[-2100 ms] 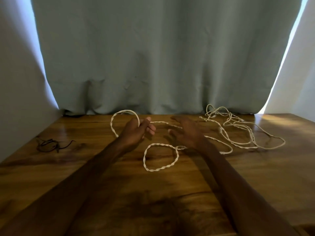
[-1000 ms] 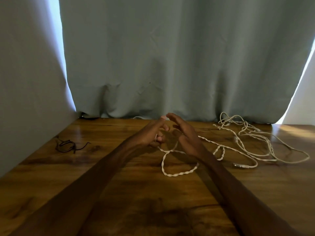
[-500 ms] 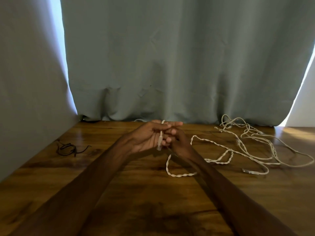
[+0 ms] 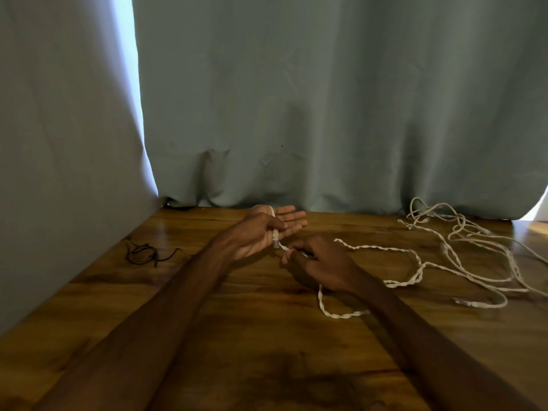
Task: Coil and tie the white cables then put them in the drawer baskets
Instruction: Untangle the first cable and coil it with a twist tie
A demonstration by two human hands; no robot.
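A twisted white cable (image 4: 382,247) runs across the wooden table (image 4: 267,336) from a loose tangle (image 4: 462,232) at the back right. My left hand (image 4: 261,232) is raised, palm turned right and fingers straight. Its thumb pins the cable's clear plug end (image 4: 275,240) against the palm, and the cable passes over the top of the hand. Just below it, my right hand (image 4: 323,262) pinches the same cable with curled fingers. A loop of cable (image 4: 341,314) lies under my right wrist. Another plug (image 4: 464,302) lies on the table at the right.
A small black cord (image 4: 145,253) lies at the table's left side near the grey wall. A grey-green curtain (image 4: 296,114) hangs along the table's back edge. Bare wood fills the near part of the table between my forearms.
My left hand opened its fingers and kept the plug end under its thumb. My right hand dropped below it and slid down the cable. The cable's slack shifted on the table.
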